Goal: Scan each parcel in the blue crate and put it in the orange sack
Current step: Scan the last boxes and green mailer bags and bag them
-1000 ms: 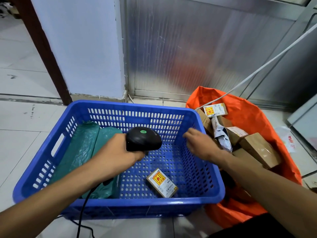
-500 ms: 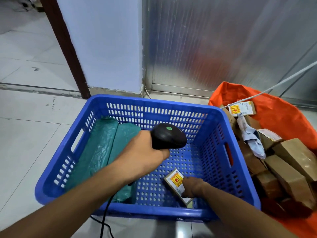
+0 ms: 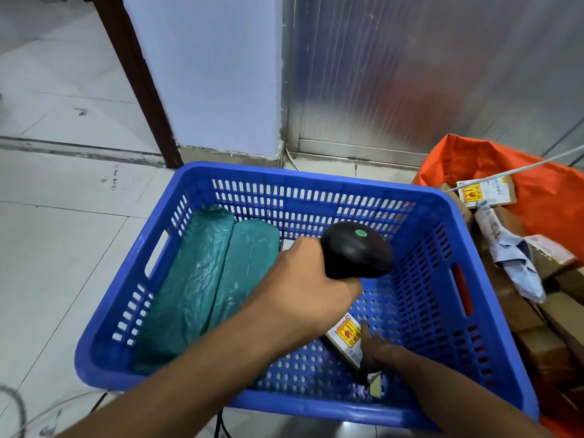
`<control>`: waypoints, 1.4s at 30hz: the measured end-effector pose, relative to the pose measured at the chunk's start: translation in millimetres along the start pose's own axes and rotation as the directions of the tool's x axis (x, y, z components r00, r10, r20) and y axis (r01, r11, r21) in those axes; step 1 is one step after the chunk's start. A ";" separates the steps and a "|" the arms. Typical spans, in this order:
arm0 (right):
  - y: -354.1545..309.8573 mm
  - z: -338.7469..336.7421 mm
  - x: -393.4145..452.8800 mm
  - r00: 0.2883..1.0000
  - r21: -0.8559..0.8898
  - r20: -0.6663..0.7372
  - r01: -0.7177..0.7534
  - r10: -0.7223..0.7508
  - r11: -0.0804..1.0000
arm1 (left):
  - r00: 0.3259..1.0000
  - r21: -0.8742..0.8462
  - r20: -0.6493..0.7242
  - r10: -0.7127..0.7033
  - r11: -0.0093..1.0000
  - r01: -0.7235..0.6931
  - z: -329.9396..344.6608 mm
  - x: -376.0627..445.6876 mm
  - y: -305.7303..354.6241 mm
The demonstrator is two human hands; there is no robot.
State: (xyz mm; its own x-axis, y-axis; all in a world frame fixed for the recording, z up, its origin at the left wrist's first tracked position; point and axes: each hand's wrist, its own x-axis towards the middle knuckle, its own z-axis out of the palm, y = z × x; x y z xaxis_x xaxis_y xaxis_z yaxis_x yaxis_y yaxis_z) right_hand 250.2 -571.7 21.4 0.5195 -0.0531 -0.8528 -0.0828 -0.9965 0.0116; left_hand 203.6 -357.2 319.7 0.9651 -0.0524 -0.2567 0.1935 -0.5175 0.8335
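Observation:
The blue crate [image 3: 316, 177] stands on the floor in front of me. My left hand [image 3: 303, 286] grips a black barcode scanner [image 3: 357, 249] above the crate's middle. A small box parcel with a yellow and red label [image 3: 344, 336] lies on the crate floor near the front. My right hand [image 3: 377, 350] is down on that parcel, its fingers curled round the parcel's right edge. Two green plastic mailer parcels [image 3: 215, 273] lean along the crate's left side. The orange sack [image 3: 543, 191] gapes at the right, with several cardboard parcels inside.
A white cable [image 3: 518, 167] crosses the sack's mouth. Behind the crate rise a white pillar [image 3: 205, 74] and a ribbed metal wall [image 3: 426, 74], with a dark door frame [image 3: 136, 74] to the left. Tiled floor [image 3: 57, 241] lies on the left.
My right hand came from over the crate's right rim down onto the small labelled parcel and closed on its edge. The view shifted left; the scanner stayed over the crate.

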 end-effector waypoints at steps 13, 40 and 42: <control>-3.2 -40.1 -26.2 0.882 0.049 -0.459 0.143 -0.105 0.989 | 0.998 -0.035 0.020 0.055 0.998 -0.054 -2.5 -1.4 -9.9; 40.7 -124.0 -211.8 0.244 -0.185 -0.917 0.443 -0.317 0.877 | 0.997 -0.047 0.063 0.037 0.998 -0.034 3.6 -14.2 -4.1; 42.5 -124.6 -217.0 0.231 -0.190 -0.923 0.420 -0.307 0.888 | 0.997 -0.065 0.067 0.027 0.998 -0.022 4.5 -16.0 -1.0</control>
State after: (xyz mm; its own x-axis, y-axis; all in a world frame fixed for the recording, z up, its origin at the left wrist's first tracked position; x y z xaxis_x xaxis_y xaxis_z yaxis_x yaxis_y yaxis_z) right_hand 239.9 -610.6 272.1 0.9307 0.2337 0.2813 0.3059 -0.9191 -0.2483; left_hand 187.2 -359.6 320.7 0.9560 -0.1231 -0.2664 0.1829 -0.4600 0.8689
